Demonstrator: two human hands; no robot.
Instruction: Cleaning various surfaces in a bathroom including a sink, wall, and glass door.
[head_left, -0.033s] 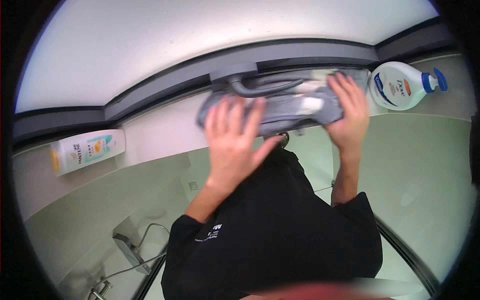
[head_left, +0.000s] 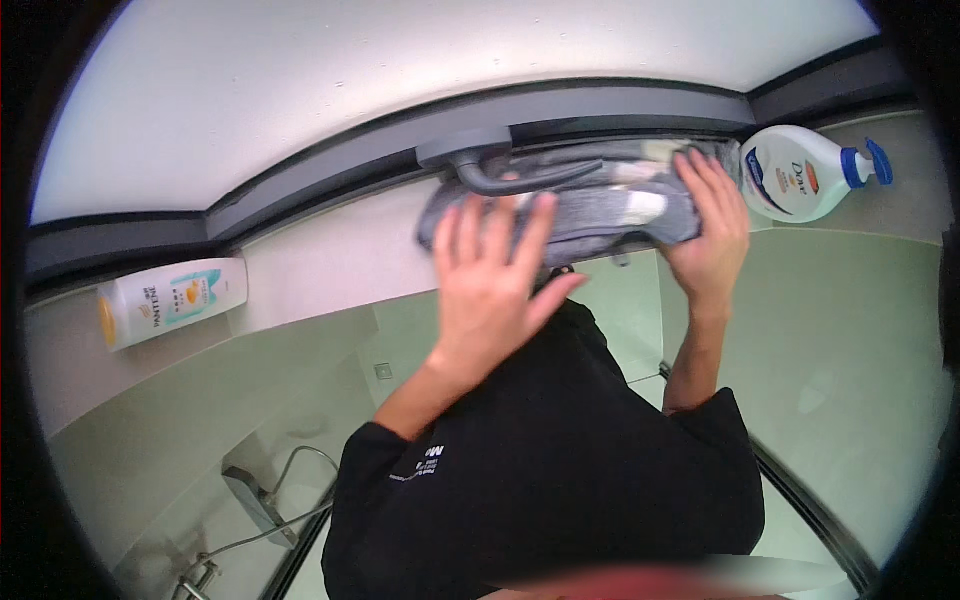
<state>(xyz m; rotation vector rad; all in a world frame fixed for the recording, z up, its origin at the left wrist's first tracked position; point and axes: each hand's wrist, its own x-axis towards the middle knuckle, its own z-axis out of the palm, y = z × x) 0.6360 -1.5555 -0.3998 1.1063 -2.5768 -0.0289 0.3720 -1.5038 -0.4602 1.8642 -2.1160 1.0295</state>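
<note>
A folded grey towel (head_left: 590, 215) with white patches lies on the ledge under the window, partly behind a dark window handle. My left hand (head_left: 490, 285) rests against its front left part, fingers spread and thumb out to the right. At the towel's right end, my right hand (head_left: 710, 225) lays its stretched fingers over the top and side; its thumb is hidden. Close beside that hand, a white pump bottle (head_left: 800, 175) with a blue pump lies on its side, near the towel's right end.
On the pale ledge (head_left: 330, 250), a white bottle with a yellow cap (head_left: 175, 300) lies at the left. The grey window handle (head_left: 475, 165) juts out over the towel. Below left are a hand shower and hose (head_left: 260, 505). A dark rail (head_left: 815, 510) runs at lower right.
The towel has shifted slightly to the right along the ledge, and both my hands have moved right with it. The bottles stay where they were.
</note>
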